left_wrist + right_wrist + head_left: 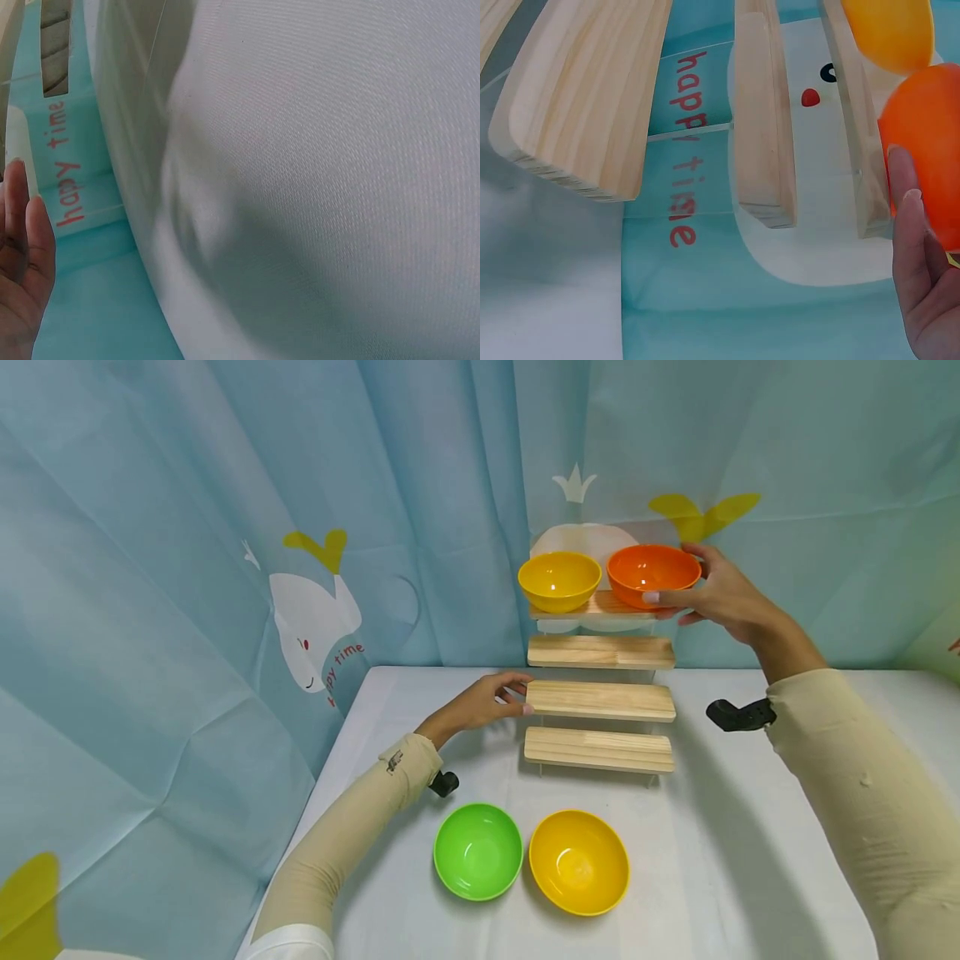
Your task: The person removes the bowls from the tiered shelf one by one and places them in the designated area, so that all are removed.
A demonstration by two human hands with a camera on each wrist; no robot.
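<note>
My right hand (723, 593) grips an orange bowl (651, 572) by its right side, thumb at the front and fingers round the back. The bowl is upright over the right end of the top board (596, 603) of a tiered wooden stand. Just left of it, a yellow bowl (558, 581) sits on the same board. In the right wrist view, fingers (909, 217) lie against the orange bowl's side. My left hand (491, 699) holds the left end of a lower board (600, 700), thumb at its front edge. Only part of that hand shows in the left wrist view.
On the white table (720, 860), a green bowl (478, 852) and a larger yellow bowl (579, 862) stand side by side in front of the stand. Two other boards of the stand, the second (600, 652) and the lowest (598, 750), are bare. A blue curtain (450, 527) hangs behind.
</note>
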